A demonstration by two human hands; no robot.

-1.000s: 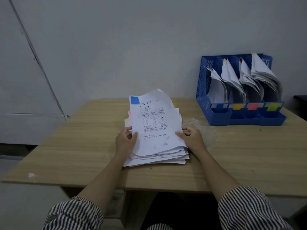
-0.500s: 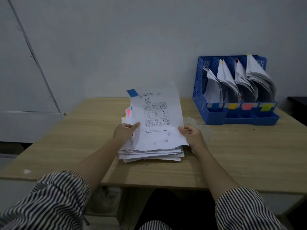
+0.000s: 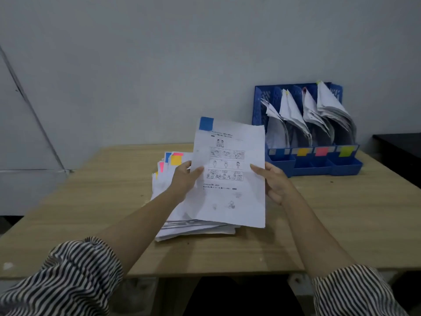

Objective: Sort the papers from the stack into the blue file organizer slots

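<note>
Paper fills both my grips: a white printed sheet with cartoon panels and a blue corner tab, pinched at its left edge by my left hand and at its right edge by my right hand. I hold it tilted up above the messy white paper stack on the light wooden table. The blue plastic file organizer stands beyond my right hand, its slots holding papers.
</note>
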